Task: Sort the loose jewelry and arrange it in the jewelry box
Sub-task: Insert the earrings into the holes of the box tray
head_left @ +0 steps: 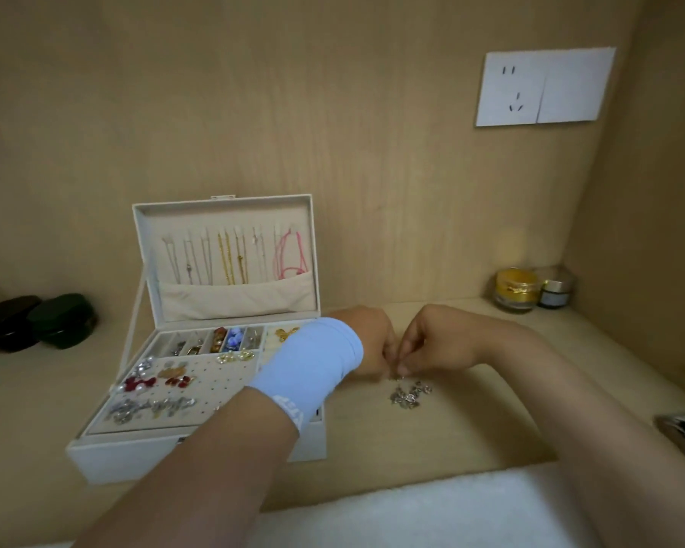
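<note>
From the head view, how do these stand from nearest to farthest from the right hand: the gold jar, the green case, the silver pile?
1. The silver pile, just under the right hand.
2. The gold jar, at the back right.
3. The green case, far to the left.

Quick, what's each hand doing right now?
Left hand: fingers curled, seemingly pinching the small silver piece.
Right hand: pinching that same piece, just above the jewelry pile.
</note>
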Demonstrator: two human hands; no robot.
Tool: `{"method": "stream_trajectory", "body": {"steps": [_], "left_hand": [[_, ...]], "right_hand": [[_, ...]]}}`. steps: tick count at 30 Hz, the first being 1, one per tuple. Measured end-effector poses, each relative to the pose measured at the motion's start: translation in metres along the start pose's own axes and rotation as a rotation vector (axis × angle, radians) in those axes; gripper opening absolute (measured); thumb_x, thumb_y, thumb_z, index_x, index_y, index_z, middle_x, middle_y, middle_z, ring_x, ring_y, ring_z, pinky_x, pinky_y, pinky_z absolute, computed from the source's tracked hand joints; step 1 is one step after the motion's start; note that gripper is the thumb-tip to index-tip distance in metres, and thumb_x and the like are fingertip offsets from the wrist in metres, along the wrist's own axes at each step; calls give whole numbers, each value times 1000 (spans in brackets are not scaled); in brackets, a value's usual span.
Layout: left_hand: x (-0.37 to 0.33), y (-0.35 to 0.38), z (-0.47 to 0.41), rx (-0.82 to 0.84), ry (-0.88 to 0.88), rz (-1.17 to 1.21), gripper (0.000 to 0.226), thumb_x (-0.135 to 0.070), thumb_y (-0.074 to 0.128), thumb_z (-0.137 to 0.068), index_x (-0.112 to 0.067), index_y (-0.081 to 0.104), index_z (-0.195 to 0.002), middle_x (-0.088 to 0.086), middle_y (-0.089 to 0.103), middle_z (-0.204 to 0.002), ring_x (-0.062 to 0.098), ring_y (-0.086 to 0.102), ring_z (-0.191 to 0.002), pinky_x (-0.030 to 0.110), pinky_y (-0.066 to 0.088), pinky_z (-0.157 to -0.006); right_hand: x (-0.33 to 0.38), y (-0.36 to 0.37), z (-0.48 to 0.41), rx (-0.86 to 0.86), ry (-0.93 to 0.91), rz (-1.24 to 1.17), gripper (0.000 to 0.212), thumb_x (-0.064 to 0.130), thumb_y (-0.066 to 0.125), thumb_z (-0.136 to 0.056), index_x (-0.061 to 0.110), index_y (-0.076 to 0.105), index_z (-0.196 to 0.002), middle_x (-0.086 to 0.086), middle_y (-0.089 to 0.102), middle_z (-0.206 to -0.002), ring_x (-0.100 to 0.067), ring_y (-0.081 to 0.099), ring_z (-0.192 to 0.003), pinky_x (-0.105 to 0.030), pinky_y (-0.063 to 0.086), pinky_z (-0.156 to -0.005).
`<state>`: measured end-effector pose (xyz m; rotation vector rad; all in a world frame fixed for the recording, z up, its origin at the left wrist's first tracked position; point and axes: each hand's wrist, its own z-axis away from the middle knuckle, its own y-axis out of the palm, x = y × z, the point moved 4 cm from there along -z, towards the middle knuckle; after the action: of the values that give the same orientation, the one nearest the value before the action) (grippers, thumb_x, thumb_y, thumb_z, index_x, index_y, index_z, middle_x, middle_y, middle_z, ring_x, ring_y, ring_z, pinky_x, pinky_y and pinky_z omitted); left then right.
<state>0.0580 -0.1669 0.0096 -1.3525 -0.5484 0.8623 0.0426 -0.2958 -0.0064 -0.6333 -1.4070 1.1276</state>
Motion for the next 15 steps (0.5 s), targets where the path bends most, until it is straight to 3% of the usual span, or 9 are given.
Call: {"method": "stream_trajectory", "body": {"steps": [3,7,15], "left_hand": [[1,9,-13,30,-40,-14,23,-28,75,-79,-32,77,-102,-10,73,-102,15,66,-95,25,50,-85],[5,12,-19,-5,-49,-19,17,-30,78,-78,-34,78,-94,-17,73,-96,10,66,-92,21,45,-76],[3,13,-21,-70,-20,-78,6,-36,74,-77,-34,77,-82,-17,71,-84,8,65,-85,24,49,-71]], "right_hand": [[-9,4,-5,-19,3,0,11,31,83,-77,28,81,-88,14,75,-77,8,57,-65,-16,47,-70],[-18,3,-9,-42,19,-16,6,29,82,-79,29,77,-75,21,66,-59,10,53,-54,-13,44,-60],[-26,-1,-8,27,61,-247,8,16,75,-87,17,72,-80,2,62,-63,-4,51,-44,-19,45,-49]]}}
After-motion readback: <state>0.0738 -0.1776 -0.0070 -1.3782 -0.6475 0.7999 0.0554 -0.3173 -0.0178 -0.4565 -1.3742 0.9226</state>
